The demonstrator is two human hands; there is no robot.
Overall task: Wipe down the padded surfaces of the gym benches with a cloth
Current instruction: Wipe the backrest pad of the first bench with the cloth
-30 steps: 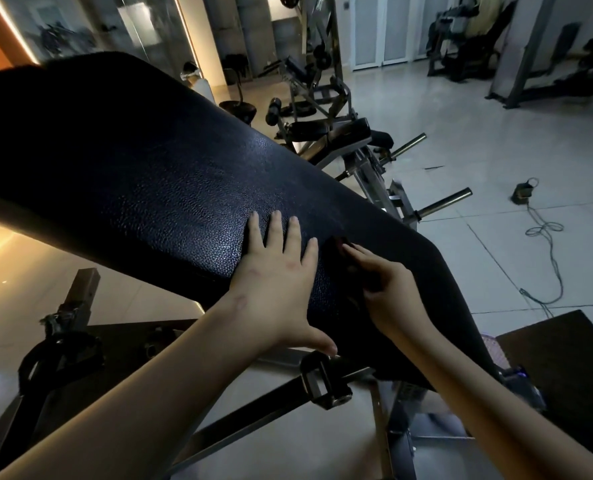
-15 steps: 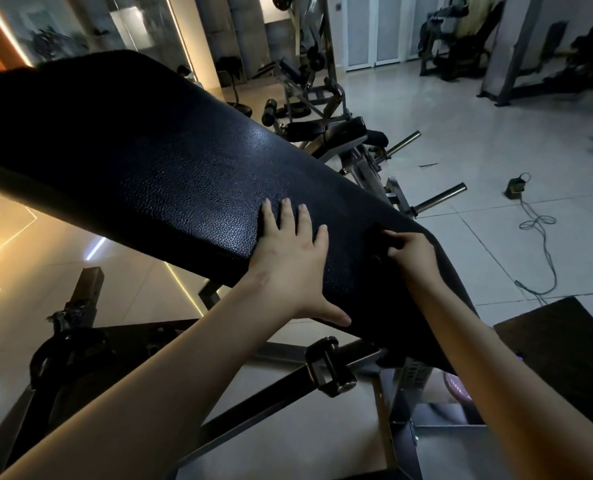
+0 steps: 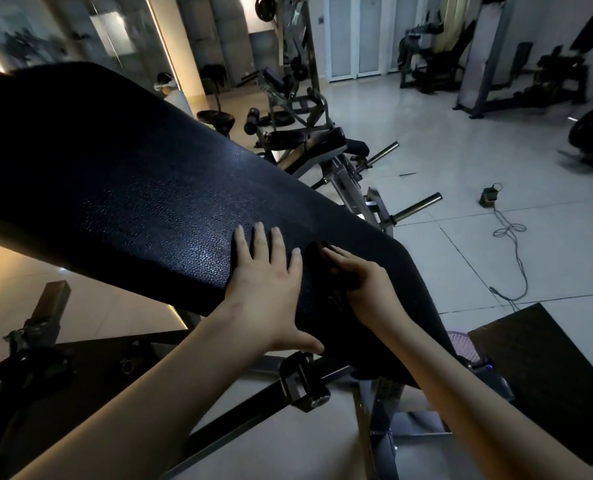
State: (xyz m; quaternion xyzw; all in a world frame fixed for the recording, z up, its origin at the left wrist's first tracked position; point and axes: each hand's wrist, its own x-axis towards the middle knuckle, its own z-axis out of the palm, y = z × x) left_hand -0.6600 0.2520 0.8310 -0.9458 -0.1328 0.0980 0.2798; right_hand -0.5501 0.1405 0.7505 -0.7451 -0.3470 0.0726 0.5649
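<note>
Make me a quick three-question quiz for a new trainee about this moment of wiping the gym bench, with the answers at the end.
1. True or false: the left hand lies flat, fingers straight, on the black bench pad.
2. Which hand works the dark cloth on the pad? A) left B) right C) both
3. Fill in: on the floor to the right of the bench, a loose ____ trails from a small box.

Key
1. True.
2. B: the right hand grips the cloth beside the left hand's fingers.
3. cable
</note>
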